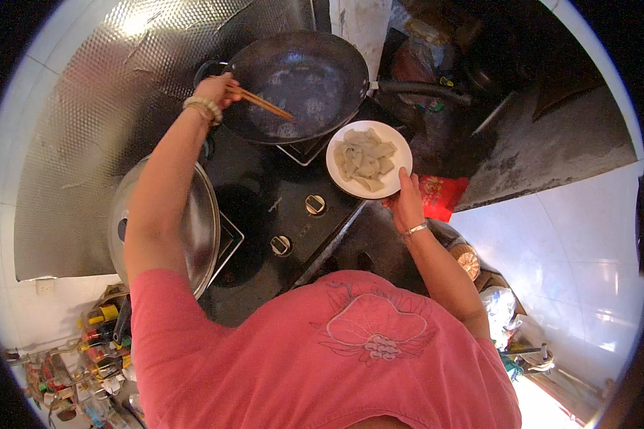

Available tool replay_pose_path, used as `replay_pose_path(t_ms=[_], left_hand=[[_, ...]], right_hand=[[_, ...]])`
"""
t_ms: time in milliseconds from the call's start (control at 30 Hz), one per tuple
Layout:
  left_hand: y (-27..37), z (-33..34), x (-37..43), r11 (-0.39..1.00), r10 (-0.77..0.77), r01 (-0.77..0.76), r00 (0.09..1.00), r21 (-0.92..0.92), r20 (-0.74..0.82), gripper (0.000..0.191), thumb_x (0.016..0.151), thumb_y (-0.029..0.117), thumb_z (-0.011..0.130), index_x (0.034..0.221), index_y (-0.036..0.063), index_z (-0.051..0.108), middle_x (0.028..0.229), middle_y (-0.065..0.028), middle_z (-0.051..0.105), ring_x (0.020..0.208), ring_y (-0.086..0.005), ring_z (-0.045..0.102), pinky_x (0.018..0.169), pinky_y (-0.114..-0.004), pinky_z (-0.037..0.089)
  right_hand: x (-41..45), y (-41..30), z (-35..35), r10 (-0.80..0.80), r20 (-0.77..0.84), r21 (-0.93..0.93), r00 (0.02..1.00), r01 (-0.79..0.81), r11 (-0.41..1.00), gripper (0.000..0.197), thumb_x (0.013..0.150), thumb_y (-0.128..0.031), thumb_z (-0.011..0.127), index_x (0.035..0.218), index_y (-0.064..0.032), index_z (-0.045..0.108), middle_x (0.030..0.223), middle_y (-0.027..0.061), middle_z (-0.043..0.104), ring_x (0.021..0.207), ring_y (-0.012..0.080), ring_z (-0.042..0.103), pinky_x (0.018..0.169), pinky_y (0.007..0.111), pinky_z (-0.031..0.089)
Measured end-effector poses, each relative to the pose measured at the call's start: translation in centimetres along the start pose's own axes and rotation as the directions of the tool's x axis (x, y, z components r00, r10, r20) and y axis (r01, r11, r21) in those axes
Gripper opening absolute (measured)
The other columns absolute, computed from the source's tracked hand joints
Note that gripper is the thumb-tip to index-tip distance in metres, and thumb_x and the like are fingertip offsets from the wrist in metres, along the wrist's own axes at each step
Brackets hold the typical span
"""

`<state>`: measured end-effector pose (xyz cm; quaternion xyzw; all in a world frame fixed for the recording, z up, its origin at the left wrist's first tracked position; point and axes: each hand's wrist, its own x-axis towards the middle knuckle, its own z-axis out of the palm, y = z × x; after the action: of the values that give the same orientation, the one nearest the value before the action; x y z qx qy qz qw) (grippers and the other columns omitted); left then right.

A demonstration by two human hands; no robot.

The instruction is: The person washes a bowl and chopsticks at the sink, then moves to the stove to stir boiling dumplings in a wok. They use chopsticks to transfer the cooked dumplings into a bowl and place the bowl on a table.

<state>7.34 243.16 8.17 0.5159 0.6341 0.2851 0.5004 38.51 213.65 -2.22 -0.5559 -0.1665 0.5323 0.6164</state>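
Wooden chopsticks [268, 106] are in my left hand [217, 92], pointing down over a dark wok [306, 69] near its left rim. The wok stands on a black gas stove [257, 166]; its inner surface has a wet-looking sheen. My right hand [406, 201] holds a white plate [400, 179] by its near right edge, just to the near right of the wok. Flat, pale greyish pieces of food [366, 155] lie heaped on the plate. My right thumb rests on the rim, and the other fingers are mostly hidden beneath.
A large pot lid [204, 214] lies on the stove's left side, partly behind my left arm. Two stove knobs [315, 204] face me. The wok's long handle [426, 90] reaches right. A red packet [444, 195] is beyond the plate. Bottles [104, 338] crowd the lower left.
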Motion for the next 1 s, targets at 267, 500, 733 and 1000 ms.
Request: replay_pose_path(t_ms=[267,500,733,1000], left_hand=[[0.6,2.8,-0.9,0.952,-0.034,0.109,0.967,-0.287,0.254,0.029,0.089,0.028,0.046,0.081,0.0020,0.056,0.063,-0.0060,0.056,0.047,-0.0088,0.050,0.038,-0.016,0.040],[4.5,3.0,-8.3,0.933,0.235,-0.134,0.929,-0.333,0.285,0.028,0.089,0.028,0.047,0.083,0.0031,0.057,0.067,-0.0047,0.057,0.049,-0.0083,0.051,0.038,-0.016,0.037],[5.3,6.6,-16.8,0.881,0.464,-0.456,0.788,-0.123,0.405,0.027,0.089,0.030,0.045,0.085,0.0060,0.057,0.067,-0.0038,0.058,0.045,-0.0073,0.049,0.038,-0.017,0.033],[3.6,15.4,-22.6,0.844,0.537,-0.456,0.705,-0.284,0.463,0.026,0.089,0.028,0.047,0.084,0.0042,0.056,0.067,-0.0052,0.058,0.049,-0.0099,0.054,0.042,-0.019,0.040]], right_hand=[[-1.0,0.7,1.2,0.002,-0.031,-0.022,1.000,-0.003,1.000,0.031,0.087,-0.040,0.042,0.096,-0.0100,0.039,0.076,0.0053,0.054,0.054,0.0125,0.048,0.039,0.024,0.036],[-2.0,1.2,1.9,-0.030,-0.030,0.044,0.999,0.031,0.999,0.030,0.087,-0.039,0.043,0.097,-0.0104,0.039,0.076,0.0050,0.054,0.056,0.0125,0.049,0.042,0.024,0.037],[-6.4,0.8,0.8,-0.063,-0.133,0.069,0.989,0.073,0.995,0.032,0.088,-0.037,0.041,0.099,-0.0077,0.039,0.075,0.0069,0.053,0.054,0.0137,0.050,0.041,0.025,0.038],[-12.3,0.5,-3.9,-0.146,-0.251,0.088,0.957,0.173,0.981,0.031,0.089,-0.040,0.040,0.102,-0.0107,0.040,0.079,0.0032,0.054,0.057,0.0102,0.049,0.045,0.023,0.038]])
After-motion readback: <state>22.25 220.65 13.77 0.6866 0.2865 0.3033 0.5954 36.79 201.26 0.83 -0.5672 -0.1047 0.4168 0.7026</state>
